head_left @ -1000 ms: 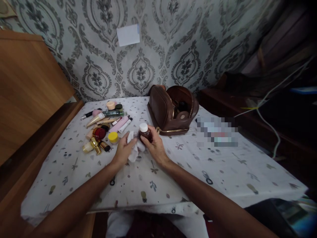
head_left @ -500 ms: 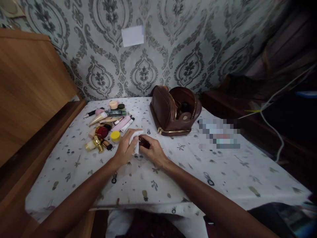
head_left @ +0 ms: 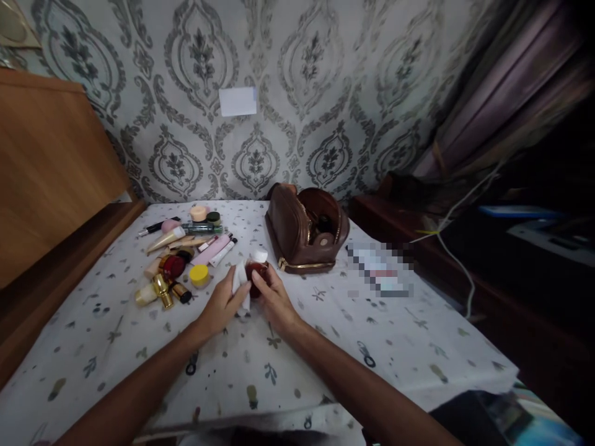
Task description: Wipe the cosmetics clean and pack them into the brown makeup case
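My left hand (head_left: 226, 303) is closed on a white wipe (head_left: 239, 286), which it presses against the side of a small reddish-brown container (head_left: 256, 277). The fingers of my right hand (head_left: 275, 298) grip that container from the other side; whether it is a jar or a bottle I cannot tell. A whitish piece shows just above it, either a cap or part of the wipe. Both hands are just above the patterned tablecloth (head_left: 227, 365). To the left of my left hand is a yellow-lidded jar (head_left: 199, 275). Behind my right hand stands an open brown leather toiletry bag (head_left: 297, 238).
Several cosmetics lie at the left, among them a pink tube (head_left: 211, 249), a red jar (head_left: 172, 266) and a gold-capped bottle (head_left: 162, 291). A blurred-out flat item (head_left: 381, 269) lies at the right. A wooden panel (head_left: 56, 167) borders the left; a cable (head_left: 458, 266) hangs at the right.
The view has tilted up and turned a little to the right. The brown container has turned in my right hand, so its broader face shows now. Both hands keep their hold.
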`<state>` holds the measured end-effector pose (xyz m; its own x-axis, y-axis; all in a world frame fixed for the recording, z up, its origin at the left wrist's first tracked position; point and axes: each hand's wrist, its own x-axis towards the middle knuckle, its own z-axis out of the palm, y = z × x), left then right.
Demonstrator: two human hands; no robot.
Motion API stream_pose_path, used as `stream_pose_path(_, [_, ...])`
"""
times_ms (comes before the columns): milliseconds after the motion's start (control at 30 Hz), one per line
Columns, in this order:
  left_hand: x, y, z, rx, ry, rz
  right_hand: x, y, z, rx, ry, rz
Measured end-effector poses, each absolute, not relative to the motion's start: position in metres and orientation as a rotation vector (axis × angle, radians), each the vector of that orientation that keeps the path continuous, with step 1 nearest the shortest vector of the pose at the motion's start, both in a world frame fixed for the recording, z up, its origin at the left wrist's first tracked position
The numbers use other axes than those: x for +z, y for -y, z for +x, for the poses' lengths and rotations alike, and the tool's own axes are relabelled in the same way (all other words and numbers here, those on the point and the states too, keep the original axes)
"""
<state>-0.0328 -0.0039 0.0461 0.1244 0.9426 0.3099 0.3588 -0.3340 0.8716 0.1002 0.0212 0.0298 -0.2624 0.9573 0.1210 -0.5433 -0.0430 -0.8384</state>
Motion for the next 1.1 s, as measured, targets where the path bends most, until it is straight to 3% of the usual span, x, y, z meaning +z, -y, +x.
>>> stream_pose_path(300, [0.045, 0.000, -0.036, 1.236, -1.066, 1.181, 0.045, -0.021, 0.115, 1.591, 1.280, -0.664])
stream_pose_path(467, [0.054, -0.001, -0.034, 1.162, -0.970, 0.845, 0.086, -0.038, 0.155, 1.595, 1.606, -0.662])
stream_pose_path(733, [0.093, -0.013, 0.010, 0.996, -0.718, 0.855, 0.152, -0.047, 0.218, 1.478, 1.842, -0.667])
stream_pose_path(967, [0.109, -0.039, 0.074, 0.983, -0.559, 0.762, 0.189, -0.052, 0.272, 1.108, 1.881, -0.832])
stream_pose_path(1100, [0.100, -0.057, 0.092, 1.022, -0.740, 1.102, 0.208, -0.060, 0.300, 0.828, 1.748, -0.932])
